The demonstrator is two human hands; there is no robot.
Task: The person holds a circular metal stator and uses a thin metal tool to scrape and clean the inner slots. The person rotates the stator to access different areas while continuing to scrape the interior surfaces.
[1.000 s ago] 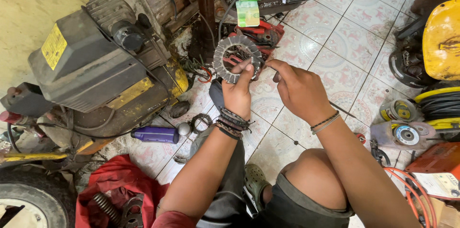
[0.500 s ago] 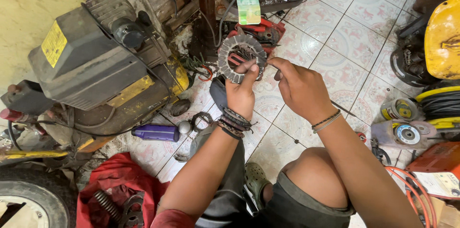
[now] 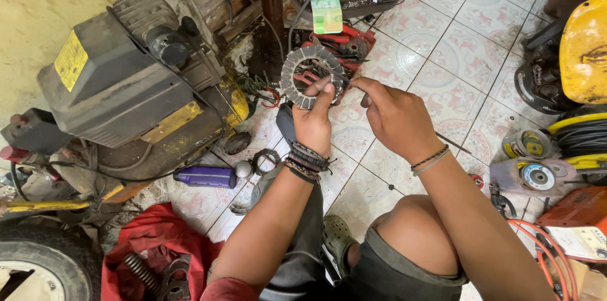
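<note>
Head view: a grey engine housing (image 3: 120,86) is seen at left, then a toothed metal ring (image 3: 311,75) held raised over the tiled floor (image 3: 461,48), pinched at its lower rim by the left hand (image 3: 314,122), its right edge gripped by the right hand (image 3: 395,117) with pressed fingertips.

Tyre (image 3: 38,263) cut off bottom left
</note>
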